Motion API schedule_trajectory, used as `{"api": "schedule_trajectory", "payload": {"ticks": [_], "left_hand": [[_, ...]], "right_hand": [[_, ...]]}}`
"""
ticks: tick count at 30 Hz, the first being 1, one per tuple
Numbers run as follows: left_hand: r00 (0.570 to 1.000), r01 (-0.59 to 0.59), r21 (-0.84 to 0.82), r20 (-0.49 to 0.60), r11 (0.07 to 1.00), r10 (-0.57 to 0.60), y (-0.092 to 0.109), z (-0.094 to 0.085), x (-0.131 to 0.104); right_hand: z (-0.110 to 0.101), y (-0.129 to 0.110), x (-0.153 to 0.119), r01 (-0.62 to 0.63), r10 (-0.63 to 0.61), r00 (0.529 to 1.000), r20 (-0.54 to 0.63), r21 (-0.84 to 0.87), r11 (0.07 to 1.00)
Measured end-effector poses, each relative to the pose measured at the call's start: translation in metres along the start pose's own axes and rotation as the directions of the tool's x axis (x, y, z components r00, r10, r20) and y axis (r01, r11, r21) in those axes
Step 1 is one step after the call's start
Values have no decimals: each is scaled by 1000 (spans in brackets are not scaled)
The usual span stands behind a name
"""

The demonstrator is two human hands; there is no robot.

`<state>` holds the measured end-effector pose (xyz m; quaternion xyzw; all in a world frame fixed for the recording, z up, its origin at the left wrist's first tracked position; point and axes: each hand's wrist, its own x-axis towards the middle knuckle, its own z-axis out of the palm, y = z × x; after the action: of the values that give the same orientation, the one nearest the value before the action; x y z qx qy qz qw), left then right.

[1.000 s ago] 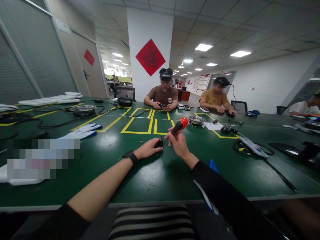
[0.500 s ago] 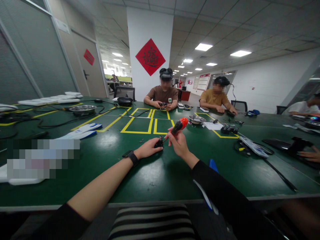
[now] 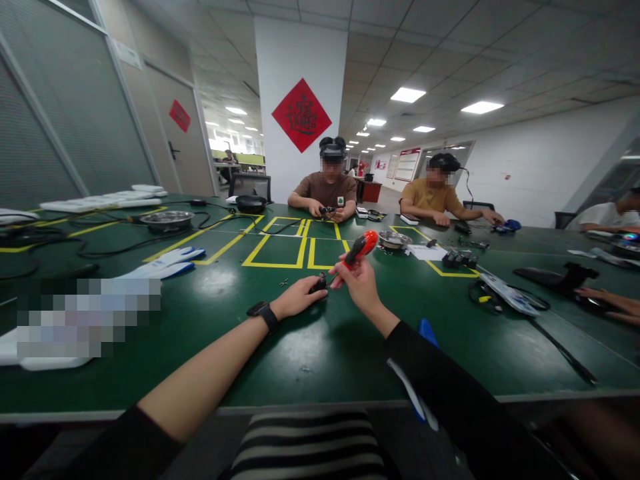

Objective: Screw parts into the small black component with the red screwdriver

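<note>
My left hand point(image 3: 299, 297) is closed around a small black part point(image 3: 319, 285) with a metallic top, low over the green table. Its exact kind is too small to tell. In my right hand point(image 3: 359, 283) is a screwdriver point(image 3: 362, 247) with a red and black handle, tilted up to the right. The screwdriver's thin shaft slants down to the left and meets the side of the black part. A few tiny screws point(image 3: 284, 283) lie on the table just left of my left hand.
Gloves point(image 3: 173, 261) lie at the left, and another glove point(image 3: 413, 393) hangs by the front edge under my right sleeve. Metal bowls point(image 3: 395, 240), black blocks point(image 3: 460, 260) and cables point(image 3: 485, 297) are farther off. Two people sit opposite; another person's hand point(image 3: 610, 303) is at the right.
The screwdriver handle has turned slightly in my right hand; my left hand stays in place. At the right, a co-worker's hand has reached toward a blue item, and another's black object has shifted.
</note>
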<state>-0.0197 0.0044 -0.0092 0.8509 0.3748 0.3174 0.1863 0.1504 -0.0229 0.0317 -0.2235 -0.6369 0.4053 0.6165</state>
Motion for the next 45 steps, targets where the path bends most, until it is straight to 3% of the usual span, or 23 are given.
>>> {"api": "schedule_trajectory", "payload": {"ticks": [4, 11, 22, 33, 45], "left_hand": [[1000, 2, 4, 1, 1000, -2, 1, 0, 0], [1000, -5, 14, -1, 1000, 5, -1, 1, 1], [1000, 4, 29, 7, 1000, -4, 5, -3, 0], [1000, -11, 7, 2, 1000, 11, 3, -1, 1], [1000, -6, 26, 16, 1000, 6, 5, -2, 1]], "right_hand": [[-3, -1, 2, -18, 19, 999, -32, 40, 999], [-6, -2, 3, -45, 35, 995, 91, 112, 993], [-2, -2, 5, -22, 23, 1000, -21, 57, 998], [-5, -6, 2, -42, 37, 998, 48, 113, 993], [-1, -4, 2, -26, 26, 1000, 3, 41, 999]]}}
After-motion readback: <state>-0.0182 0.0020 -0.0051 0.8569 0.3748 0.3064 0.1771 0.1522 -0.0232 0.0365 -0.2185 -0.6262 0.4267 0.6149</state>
